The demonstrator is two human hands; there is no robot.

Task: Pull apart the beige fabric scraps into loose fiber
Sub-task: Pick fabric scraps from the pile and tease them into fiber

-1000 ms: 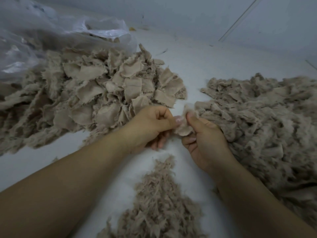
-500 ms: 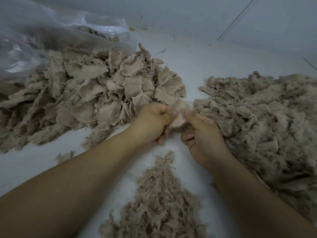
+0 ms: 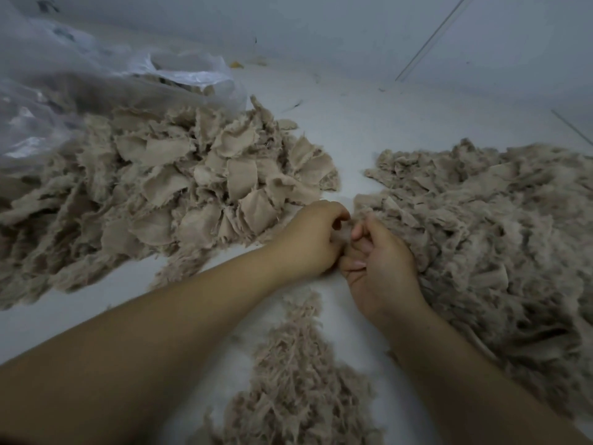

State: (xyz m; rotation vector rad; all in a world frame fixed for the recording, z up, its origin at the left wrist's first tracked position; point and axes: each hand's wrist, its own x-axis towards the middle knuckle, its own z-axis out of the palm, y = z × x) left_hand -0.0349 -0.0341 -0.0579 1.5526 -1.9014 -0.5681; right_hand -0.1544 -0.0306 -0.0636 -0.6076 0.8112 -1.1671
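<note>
Left of the hands, a clear plastic bag (image 3: 80, 91) with no readable writing spills beige fabric scraps (image 3: 199, 187). The left hand (image 3: 308, 242) and right hand (image 3: 382, 271) meet, fingers curled, pinching one small scrap (image 3: 342, 234) between them. Just below the hands lies loose fiber (image 3: 295, 380); right of them, a larger frayed heap (image 3: 497, 236).

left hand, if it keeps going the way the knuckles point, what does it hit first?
Probably the right hand: the left hand points right and slightly away, with its fingertips nearly against the right hand's around a small fabric scrap. Behind that lies the right-side pile. Depth is uncertain.
</note>
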